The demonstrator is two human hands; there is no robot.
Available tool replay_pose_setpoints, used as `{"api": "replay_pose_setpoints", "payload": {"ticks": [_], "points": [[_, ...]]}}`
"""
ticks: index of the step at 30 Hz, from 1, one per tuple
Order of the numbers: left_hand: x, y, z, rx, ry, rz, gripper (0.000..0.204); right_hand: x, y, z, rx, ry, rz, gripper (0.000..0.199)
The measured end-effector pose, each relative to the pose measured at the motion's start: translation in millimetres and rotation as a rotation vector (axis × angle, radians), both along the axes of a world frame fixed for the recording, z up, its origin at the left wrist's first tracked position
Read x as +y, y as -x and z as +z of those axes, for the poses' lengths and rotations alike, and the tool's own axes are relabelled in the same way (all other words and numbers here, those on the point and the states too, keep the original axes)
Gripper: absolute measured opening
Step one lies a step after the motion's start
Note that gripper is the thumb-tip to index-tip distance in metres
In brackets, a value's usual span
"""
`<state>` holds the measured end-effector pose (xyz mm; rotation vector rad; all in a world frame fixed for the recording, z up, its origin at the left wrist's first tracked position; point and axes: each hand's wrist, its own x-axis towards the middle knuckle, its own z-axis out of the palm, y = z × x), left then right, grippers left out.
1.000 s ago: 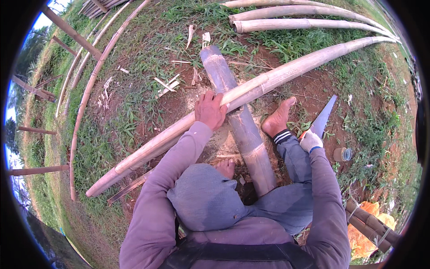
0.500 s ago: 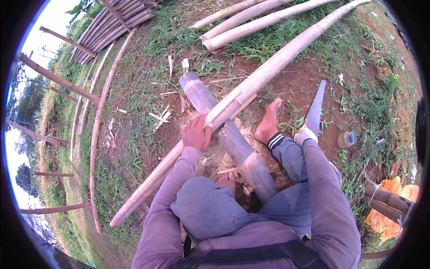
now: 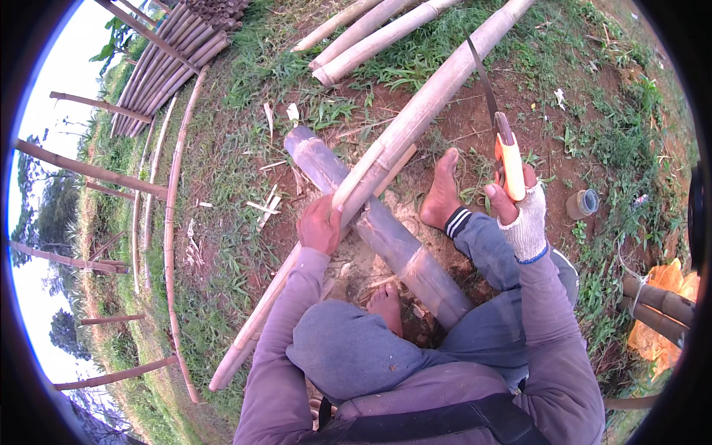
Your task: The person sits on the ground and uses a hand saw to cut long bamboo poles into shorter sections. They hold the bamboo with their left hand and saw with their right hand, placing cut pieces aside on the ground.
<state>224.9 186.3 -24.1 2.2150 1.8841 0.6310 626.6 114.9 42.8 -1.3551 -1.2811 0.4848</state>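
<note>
A long pale bamboo pole (image 3: 423,108) runs diagonally across the view, from lower left to upper right. It rests on a thicker, darker bamboo piece (image 3: 404,248) lying crosswise on the ground. My bare left hand (image 3: 320,225) is closed round the pole, just left of where the two cross. In a whitish fingerless glove, my right hand (image 3: 521,211) grips a handsaw (image 3: 510,165) by its orange-brown handle. The saw's thin blade points up and away, apart from my left hand; its tip overlaps the pole in view, and whether they touch I cannot tell.
My bare feet (image 3: 440,194) are beside the thick bamboo. A small jar (image 3: 582,204) stands at right, near bound bamboo and an orange bag (image 3: 671,282). More poles (image 3: 386,44) lie at the back; a bamboo stack (image 3: 172,63) and a rail fence (image 3: 172,193) are left.
My right hand has raised and turned the saw: its blade now shows edge-on and tilts left toward the pole. My left hand stays on the pole. The view has shifted slightly.
</note>
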Motion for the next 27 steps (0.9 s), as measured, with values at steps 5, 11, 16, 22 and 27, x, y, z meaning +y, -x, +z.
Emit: {"api": "replay_pose_setpoints", "payload": {"ticks": [5,11,16,22,27], "points": [[3.0,-3.6,9.9,0.065,0.040,-0.008,0.041,-6.1,26.5,-8.6,0.122,-0.020,0.045,0.031],[5.5,-2.6,13.9,0.104,0.083,-0.009,0.038,-6.3,34.0,-17.4,-0.126,0.049,0.109,0.025],[5.6,-4.8,15.0,0.107,0.065,-0.007,0.037,-5.3,28.3,-26.1,-0.203,0.041,0.171,0.027],[6.8,0.3,8.3,0.108,0.019,-0.032,0.038,-1.9,20.8,-24.3,-0.084,0.148,0.208,0.030],[7.8,-0.5,5.5,0.109,0.022,-0.015,0.037,11.7,31.6,-14.8,-0.043,0.210,0.222,0.026]]}}
